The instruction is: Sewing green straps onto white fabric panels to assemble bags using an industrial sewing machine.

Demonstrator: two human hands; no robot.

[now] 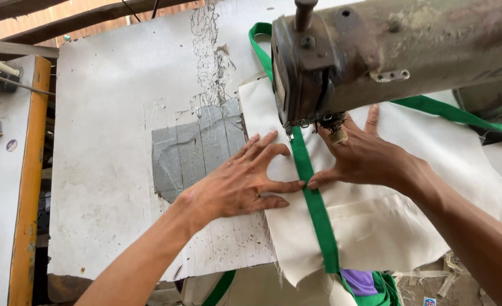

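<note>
A cream fabric piece (376,226) lies flat on the worn white surface (109,170), filling the middle and the 4 o'clock part of the view. A green strap (313,198) runs down its middle from 12 toward 6 o'clock, passing under the head of an old sewing machine (342,56) at 1 o'clock and hanging off the near edge of the cloth.

The left hand (239,184) rests at about 8 o'clock of the machine's foot, its grip fully spread, fingers splayed and pressing flat on the cloth and surface; the fingertips (296,184) touch the strap's left edge. It holds nothing closed in it.

The right hand (364,156) lies at 3 o'clock of the strap, its grip also open and flat on the cloth, thumb tip touching the strap's right edge, just below the needle area.

A patch of grey tape (194,147) sits on the surface at 10 o'clock of the left hand. A yellow-edged board (30,170) stands at the far 9 o'clock side.
</note>
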